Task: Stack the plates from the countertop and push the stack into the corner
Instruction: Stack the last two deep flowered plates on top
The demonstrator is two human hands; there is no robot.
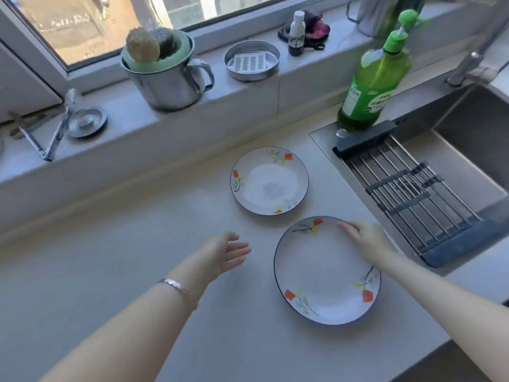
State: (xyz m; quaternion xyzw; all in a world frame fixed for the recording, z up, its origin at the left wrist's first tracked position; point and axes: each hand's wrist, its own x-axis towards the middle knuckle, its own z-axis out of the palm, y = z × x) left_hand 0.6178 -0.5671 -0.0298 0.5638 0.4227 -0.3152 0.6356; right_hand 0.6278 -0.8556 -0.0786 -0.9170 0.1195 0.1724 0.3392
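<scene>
Head view, countertop [124, 271]: smooth, pale matte stone filling the frame's lower left.
Left hand [225, 250]: centre-low, fingers spread, palm empty, hovering apart from both plates.
Far plate [269, 181]: round glazed ceramic, dark rim, orange flowers; frame centre, flat on the countertop.
Near plate [322, 274]: same pattern, lower right of centre.
Right hand [367, 241]: fingers loosely extended, resting on the near plate's upper-right rim; grip unclear.
Sink rack [413, 194]: metal bars, right edge.

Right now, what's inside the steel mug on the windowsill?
The steel mug holds a green sponge ring with two scrubber balls sticking out on top, one pale and one dark. Anything deeper in the mug is hidden behind its wall and the sponge.
</scene>
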